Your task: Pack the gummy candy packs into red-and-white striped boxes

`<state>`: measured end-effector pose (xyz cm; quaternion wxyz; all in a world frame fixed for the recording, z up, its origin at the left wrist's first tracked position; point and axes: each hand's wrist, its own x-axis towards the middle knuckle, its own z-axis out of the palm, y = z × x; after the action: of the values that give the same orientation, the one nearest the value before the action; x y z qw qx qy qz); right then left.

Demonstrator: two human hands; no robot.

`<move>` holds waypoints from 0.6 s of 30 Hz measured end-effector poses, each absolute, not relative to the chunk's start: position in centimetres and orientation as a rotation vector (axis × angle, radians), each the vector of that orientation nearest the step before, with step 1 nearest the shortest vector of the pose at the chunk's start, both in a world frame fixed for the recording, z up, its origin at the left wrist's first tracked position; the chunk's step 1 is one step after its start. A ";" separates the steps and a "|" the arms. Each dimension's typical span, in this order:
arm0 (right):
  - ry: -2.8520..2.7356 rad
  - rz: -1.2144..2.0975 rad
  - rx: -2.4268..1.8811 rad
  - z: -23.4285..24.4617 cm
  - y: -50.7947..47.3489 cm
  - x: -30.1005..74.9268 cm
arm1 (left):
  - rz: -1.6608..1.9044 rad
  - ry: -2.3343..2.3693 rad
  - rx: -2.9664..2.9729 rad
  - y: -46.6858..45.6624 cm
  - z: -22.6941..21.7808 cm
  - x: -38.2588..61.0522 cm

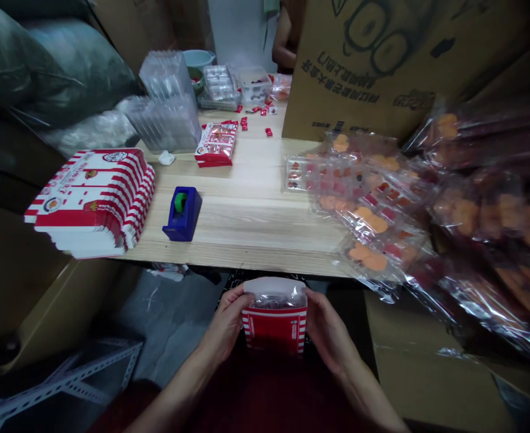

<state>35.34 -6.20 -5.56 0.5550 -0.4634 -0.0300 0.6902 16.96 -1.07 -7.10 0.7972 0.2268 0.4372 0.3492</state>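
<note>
One red-and-white box (276, 331) sits between both hands, above the lap, just below the near edge of the table (247, 225); white flap (274, 285) up, clear plastic (276, 299) showing below it. My take on handling: even pressure from both sides, edges square, plastic clear of the crease before any bend, then press along the full width instead of from one corner. Hard squeezing would likely bow the thin board. Left hand (225, 323) pinches the upper left corner, thumb over it; right hand (330, 328) holds the upper right edge, some fingers hidden. So the box is centred, touching both, flap end toward the table. Further out: blue tape dispenser (184, 218) ahead and left, striped stack (85, 195) left of that, similar packed box (217, 141) farther back, clear bags (368, 213) with orange pieces heaped right.
</note>
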 end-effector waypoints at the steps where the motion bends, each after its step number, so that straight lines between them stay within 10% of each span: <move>1: -0.079 1.663 -1.073 -5.6 -6.1 35.5 | 0.757 0.947 0.479 -1.1 -7.1 17.0; 18: -0.351 1.715 -1.099 -6.1 -5.4 36.8 | 0.790 0.932 0.421 -0.8 -7.2 17.1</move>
<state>36.78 -5.43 -6.07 0.5119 -0.4568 -0.1460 0.7127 17.08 -0.76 -7.17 0.7983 0.1960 0.4344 0.3682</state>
